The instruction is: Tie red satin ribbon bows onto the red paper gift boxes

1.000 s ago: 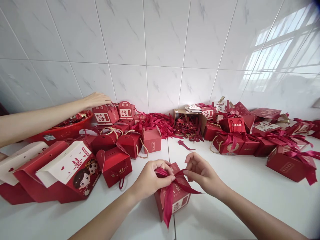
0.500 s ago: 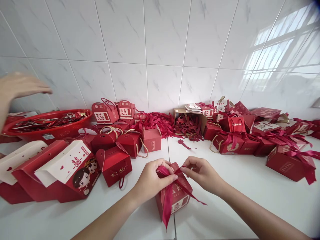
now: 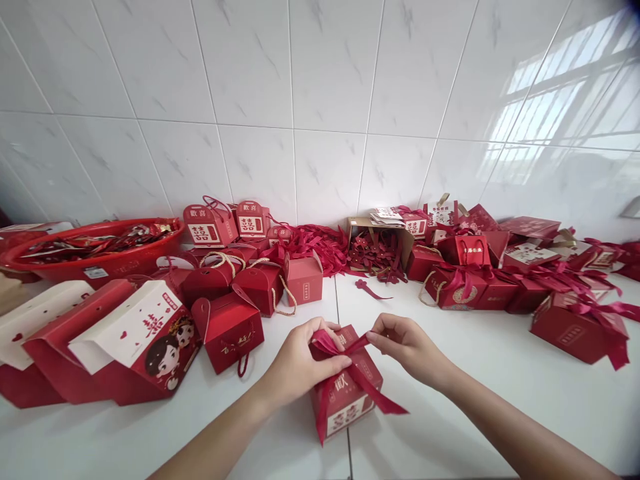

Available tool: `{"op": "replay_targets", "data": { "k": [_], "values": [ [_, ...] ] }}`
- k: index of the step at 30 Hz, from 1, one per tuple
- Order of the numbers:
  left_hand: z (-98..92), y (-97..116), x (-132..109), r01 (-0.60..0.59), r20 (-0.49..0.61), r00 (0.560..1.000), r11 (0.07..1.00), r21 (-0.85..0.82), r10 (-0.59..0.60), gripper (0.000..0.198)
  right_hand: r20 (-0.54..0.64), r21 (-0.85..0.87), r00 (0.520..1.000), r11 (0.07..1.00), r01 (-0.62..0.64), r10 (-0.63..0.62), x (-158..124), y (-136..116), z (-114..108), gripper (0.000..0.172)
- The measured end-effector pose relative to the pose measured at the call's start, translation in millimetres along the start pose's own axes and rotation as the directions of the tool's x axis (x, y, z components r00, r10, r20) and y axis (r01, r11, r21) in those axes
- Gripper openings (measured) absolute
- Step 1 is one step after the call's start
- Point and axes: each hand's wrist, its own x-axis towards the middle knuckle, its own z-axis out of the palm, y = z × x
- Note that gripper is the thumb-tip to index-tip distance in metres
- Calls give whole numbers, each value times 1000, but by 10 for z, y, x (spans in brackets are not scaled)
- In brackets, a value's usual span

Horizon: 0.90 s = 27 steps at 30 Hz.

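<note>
A red gift box (image 3: 350,387) printed with white characters sits on the white table in front of me. A dark red ribbon (image 3: 377,395) is looped at its top, with tails hanging over its sides. My left hand (image 3: 311,360) pinches the ribbon between thumb and fingers at the middle of the bow, by the box top. To the right, my right hand (image 3: 407,343) grips a ribbon loop between thumb and fingertip, pulled out from the box. My left fingers partly hide the knot.
Handled red boxes (image 3: 233,333) and larger boxes with white lids (image 3: 140,327) stand at left. Behind them is a red basin (image 3: 100,270) of packets. A ribbon pile (image 3: 320,243) and a carton (image 3: 355,230) of red pieces lie near the tiled wall. Ribboned boxes (image 3: 580,327) line the right.
My right hand has drawn the ribbon loop slightly outward to the right. The hanging tails have shifted. Another person's hand above the basin has gone from there.
</note>
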Motion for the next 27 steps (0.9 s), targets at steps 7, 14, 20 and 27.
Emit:
{"op": "replay_targets", "data": {
  "k": [7, 14, 20, 27],
  "values": [
    [-38, 75, 39, 38, -8, 999, 999, 8, -38, 19, 16, -10, 999, 999, 36, -36, -23, 10, 10, 28],
    [24, -6, 72, 16, -35, 999, 1000, 18, -15, 13, 2, -18, 1000, 1000, 16, -16, 6, 31, 1, 29],
    [20, -24, 51, 8, -45, 999, 999, 47, -5, 14, 9, -12, 999, 999, -33, 33, -9, 69, -7, 34],
    [11, -53, 99, -35, 15, 999, 999, 25, 35, 12, 392, 170, 902, 978, 119, -178, -93, 357, -51, 92]
  ]
}}
